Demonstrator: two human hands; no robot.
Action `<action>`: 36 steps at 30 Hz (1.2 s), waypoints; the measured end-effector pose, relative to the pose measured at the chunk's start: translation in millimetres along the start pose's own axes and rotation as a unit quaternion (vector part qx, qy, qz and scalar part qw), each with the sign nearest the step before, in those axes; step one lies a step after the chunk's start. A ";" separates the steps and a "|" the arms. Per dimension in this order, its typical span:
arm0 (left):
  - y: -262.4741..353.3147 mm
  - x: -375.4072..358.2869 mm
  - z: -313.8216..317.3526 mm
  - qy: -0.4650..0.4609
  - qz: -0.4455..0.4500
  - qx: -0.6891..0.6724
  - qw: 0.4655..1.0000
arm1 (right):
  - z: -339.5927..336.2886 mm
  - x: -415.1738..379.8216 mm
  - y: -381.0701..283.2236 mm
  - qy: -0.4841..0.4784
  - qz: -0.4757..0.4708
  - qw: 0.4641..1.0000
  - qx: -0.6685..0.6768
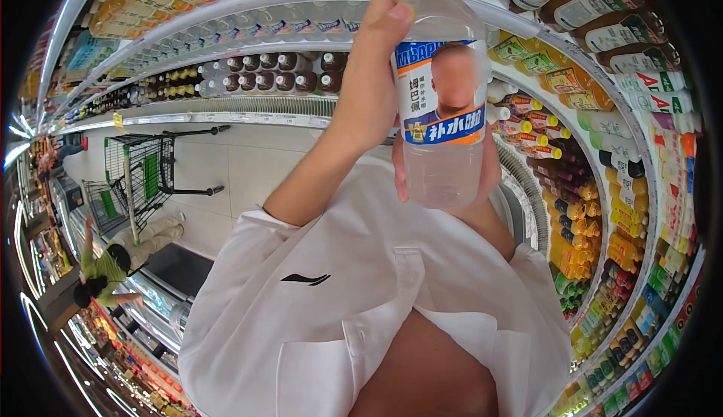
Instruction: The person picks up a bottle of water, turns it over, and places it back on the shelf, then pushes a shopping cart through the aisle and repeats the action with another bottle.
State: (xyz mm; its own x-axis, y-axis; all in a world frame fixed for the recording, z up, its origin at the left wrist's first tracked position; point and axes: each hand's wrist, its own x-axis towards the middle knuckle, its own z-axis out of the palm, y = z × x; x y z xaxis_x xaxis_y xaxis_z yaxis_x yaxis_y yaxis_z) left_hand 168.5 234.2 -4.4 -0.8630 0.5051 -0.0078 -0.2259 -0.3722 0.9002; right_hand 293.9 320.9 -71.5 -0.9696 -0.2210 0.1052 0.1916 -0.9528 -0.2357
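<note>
A clear plastic drink bottle (444,172) with a white cap stands upright before me, its blue, white and orange label towards the camera. Colourless liquid shows through its lower part. My left hand (380,55) is closed against the upper left side, the thumb near the bottle's shoulder and the other fingers hidden behind it. Lower down, my right hand (489,164) holds the bottle from behind; parts of it show on both sides of the base.
Shelves of drinks curve around me, with a row of clear bottles (297,19), dark-capped bottles (285,82) and yellow bottles (572,251). A shopping cart (151,164) stands on the tiled floor at left, beside a person in a green top (102,270).
</note>
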 end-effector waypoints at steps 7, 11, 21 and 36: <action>-1.4 -0.9 0.4 -0.005 0.003 0.016 1.000 | 2.2 -2.2 -0.6 0.015 0.007 1.000 -0.001; -4.2 -0.8 -1.4 0.000 -0.001 0.019 1.000 | 0.4 -3.4 -0.9 0.027 0.018 0.999 -0.003; -3.0 -2.3 -2.2 -0.031 -0.015 -0.038 0.999 | 3.4 -3.2 0.3 0.032 0.004 0.999 0.002; 0.5 -4.0 2.6 -0.011 -0.013 -0.031 0.999 | -0.8 -3.7 0.7 0.037 -0.004 0.999 0.002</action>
State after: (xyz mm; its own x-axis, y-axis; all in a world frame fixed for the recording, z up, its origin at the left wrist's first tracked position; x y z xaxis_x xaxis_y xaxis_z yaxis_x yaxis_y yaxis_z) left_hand 173.0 234.0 -2.8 -0.8466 0.5319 -0.0197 -0.2752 -0.4058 0.8715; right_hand 297.5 321.2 -72.9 -0.9797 -0.1973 0.0363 0.1838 -0.9552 -0.2318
